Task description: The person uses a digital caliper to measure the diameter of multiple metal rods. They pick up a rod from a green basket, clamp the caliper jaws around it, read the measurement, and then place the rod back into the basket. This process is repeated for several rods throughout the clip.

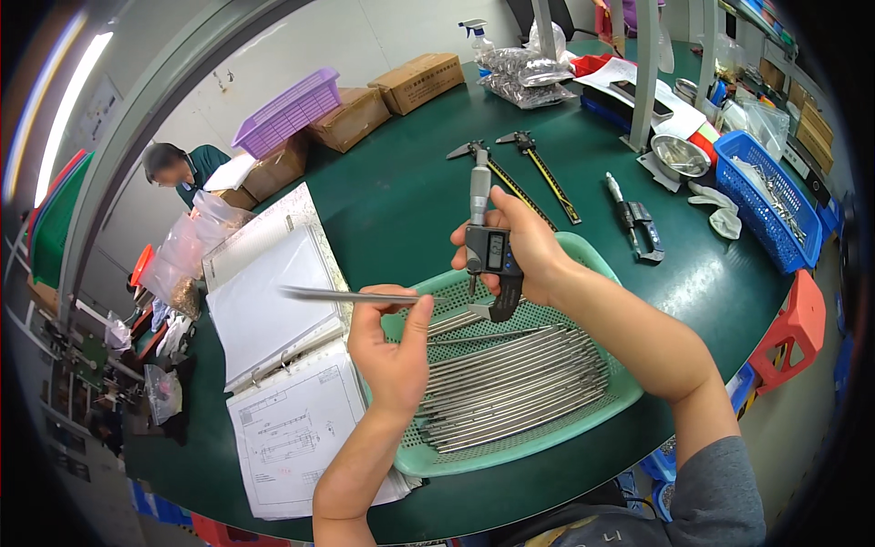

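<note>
One dark-green table (383, 201) underlies the setup. On its left side lies an open binder (264, 301), a line drawing showing on the lower page. Right of the binder, in front of the person: a pale-green perforated basket (625, 376) holding many slim metal rods (510, 387), laid roughly parallel. Beyond the basket, two calipers (547, 178); to their right, a second micrometer (638, 223).

Right hand (533, 251): fingers closed round the frame of a digital micrometer (494, 251), thumb raised beside its upper barrel; tool roughly upright above the basket. Left hand (392, 356): thumb and forefinger pinched on a single-looking rod (351, 295), held nearly level over the basket's left edge, far end blurred. Its near tip points toward the micrometer gap; contact cannot be told.

Handling, judged: rod light, stiff, smooth, liable to roll or slip; pinch close to the tip for control, though the long free end may swing. Micrometer denser, measuring faces delicate; best held by the frame, fingers off the faces.
</note>
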The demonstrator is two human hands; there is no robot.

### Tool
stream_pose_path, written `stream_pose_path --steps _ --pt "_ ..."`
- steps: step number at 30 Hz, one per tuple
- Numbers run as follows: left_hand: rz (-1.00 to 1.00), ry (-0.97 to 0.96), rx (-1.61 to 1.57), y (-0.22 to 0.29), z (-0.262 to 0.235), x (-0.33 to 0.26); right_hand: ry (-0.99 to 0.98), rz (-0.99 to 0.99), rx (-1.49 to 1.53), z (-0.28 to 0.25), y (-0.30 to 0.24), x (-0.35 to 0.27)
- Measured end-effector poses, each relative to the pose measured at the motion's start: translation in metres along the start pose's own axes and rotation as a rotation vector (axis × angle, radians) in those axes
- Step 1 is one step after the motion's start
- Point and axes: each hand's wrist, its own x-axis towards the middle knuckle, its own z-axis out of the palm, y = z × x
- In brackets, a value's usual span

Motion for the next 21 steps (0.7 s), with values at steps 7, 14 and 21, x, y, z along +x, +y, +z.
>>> stream_pose_path --steps 7,14,21 --pt "-0.418 -0.124 -0.565 -0.007 0.0 -0.003 -0.048 -0.041 -0.057 -0.003 0.009 0.008" --pt "-0.499 -0.213 -0.628 -0.012 0.0 -0.002 -0.131 0.012 0.061 0.002 0.004 0.002" --pt "-0.546 -0.284 -0.68 -0.011 0.0 -0.001 -0.246 0.01 0.173 0.002 0.0 -0.004"
